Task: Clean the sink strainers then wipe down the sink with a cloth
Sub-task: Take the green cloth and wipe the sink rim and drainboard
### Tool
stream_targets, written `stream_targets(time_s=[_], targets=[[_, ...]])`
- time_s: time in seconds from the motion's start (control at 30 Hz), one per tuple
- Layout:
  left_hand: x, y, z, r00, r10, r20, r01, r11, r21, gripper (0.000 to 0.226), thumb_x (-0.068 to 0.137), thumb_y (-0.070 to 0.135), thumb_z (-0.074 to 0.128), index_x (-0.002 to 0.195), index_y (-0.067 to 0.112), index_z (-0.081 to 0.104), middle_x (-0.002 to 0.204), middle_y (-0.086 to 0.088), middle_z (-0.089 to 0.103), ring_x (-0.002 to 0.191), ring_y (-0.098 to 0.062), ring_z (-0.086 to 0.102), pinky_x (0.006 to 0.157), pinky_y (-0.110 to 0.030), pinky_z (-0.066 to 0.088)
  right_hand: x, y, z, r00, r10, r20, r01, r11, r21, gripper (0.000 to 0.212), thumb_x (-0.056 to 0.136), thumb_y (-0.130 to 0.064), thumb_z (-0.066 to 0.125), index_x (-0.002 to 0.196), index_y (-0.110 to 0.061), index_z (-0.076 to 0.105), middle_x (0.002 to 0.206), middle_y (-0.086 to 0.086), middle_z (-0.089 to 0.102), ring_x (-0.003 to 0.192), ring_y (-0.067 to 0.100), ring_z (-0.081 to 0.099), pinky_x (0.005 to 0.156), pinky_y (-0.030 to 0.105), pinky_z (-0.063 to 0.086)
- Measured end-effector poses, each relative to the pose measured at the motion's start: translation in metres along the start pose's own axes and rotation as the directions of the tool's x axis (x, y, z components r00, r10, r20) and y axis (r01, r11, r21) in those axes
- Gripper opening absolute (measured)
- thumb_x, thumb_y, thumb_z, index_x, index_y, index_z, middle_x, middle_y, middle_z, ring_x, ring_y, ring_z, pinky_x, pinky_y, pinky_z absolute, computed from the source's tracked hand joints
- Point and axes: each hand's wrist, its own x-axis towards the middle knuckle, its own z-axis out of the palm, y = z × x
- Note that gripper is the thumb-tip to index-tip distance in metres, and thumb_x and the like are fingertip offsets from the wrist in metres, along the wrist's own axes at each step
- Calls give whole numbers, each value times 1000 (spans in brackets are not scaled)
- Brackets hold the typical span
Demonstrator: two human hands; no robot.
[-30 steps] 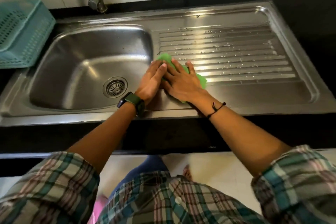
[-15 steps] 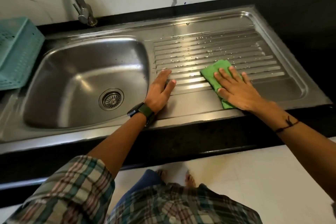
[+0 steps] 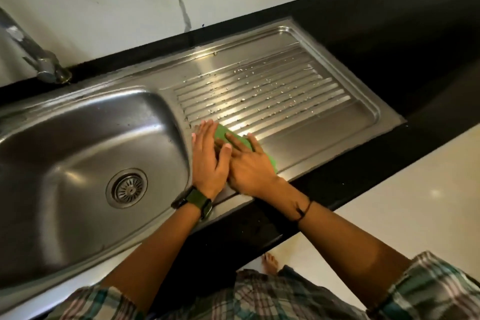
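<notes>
A green cloth (image 3: 221,133) lies on the steel drainboard (image 3: 272,91), at its near left corner beside the basin. My right hand (image 3: 250,167) presses flat on the cloth and covers most of it. My left hand (image 3: 207,158), with a watch on its wrist, lies flat on the ridge between basin and drainboard. It holds nothing, and its thumb side touches my right hand. The round strainer (image 3: 127,188) sits in the drain at the bottom of the sink basin (image 3: 78,138). Water drops dot the drainboard ribs.
The faucet (image 3: 41,62) rises at the back left, against a white marbled wall. Black countertop (image 3: 415,42) surrounds the sink. Light floor tiles and a bare foot (image 3: 270,262) show below the counter's front edge.
My right hand slid the cloth left, from the middle of the drainboard to beside my left hand. My left hand stayed at the basin edge. The view has tilted and shifted right.
</notes>
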Motion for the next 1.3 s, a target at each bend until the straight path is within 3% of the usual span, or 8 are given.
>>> stream_targets(time_s=[0.17,0.27,0.37,0.47,0.63,0.87,1.07,1.3], targets=[[17,9,19,968,152,199,-165,985,49,59,86,33,37,138,4,33,150,-13,28,139,-13,13,116,-25,-2,-18,61,-4,931,365,-24,-366,929,-57,53,94,-46,28,144,-30,23,155,-2,22,144,21,14,110,55,-10],[26,7,28,927,216,307,-246,967,63,69,84,46,27,138,3,32,150,-15,27,141,-20,12,116,-29,-1,-29,126,-11,763,644,-55,-646,760,-67,55,94,-42,23,143,-19,26,154,5,26,144,23,16,111,57,-10],[29,1,32,902,223,370,-264,962,64,74,82,51,23,139,5,29,151,-14,25,144,-25,13,112,-14,-9,-34,171,-19,607,794,-19,-794,608,13,61,96,-42,23,144,-5,22,154,14,21,144,27,12,115,53,-1],[30,0,33,902,194,385,-234,970,61,76,81,54,22,141,7,27,152,-12,23,144,-22,12,111,-10,-9,-25,165,-16,534,845,31,-842,527,115,65,97,-43,19,147,-1,9,156,19,4,145,31,1,117,48,1],[29,6,32,894,199,401,-220,976,6,76,80,57,23,141,11,26,153,-8,22,144,-20,12,119,-41,11,-8,102,-16,469,878,97,-873,444,199,71,96,-50,12,146,-2,-5,154,22,-13,142,36,-13,114,46,-9],[29,8,27,852,226,473,-202,974,-101,77,78,71,26,139,23,22,148,5,20,143,-18,16,114,-49,23,6,33,-2,494,870,-12,-819,469,331,62,95,-43,30,141,-3,23,155,21,-8,143,37,-12,115,50,-7],[35,0,37,830,310,464,-269,951,-155,74,78,62,38,131,11,33,141,-8,33,139,-17,22,110,-49,23,24,87,2,397,917,-35,-859,384,337,66,95,-50,18,147,-20,-7,154,21,-11,140,41,-17,112,55,-12],[38,-7,46,800,315,511,-304,947,-108,70,69,49,38,130,14,31,144,-3,29,140,-27,18,113,-51,17,35,190,-14,274,961,-31,-927,273,258,70,94,-55,13,148,-13,0,155,20,-13,140,42,-17,113,61,-4]])
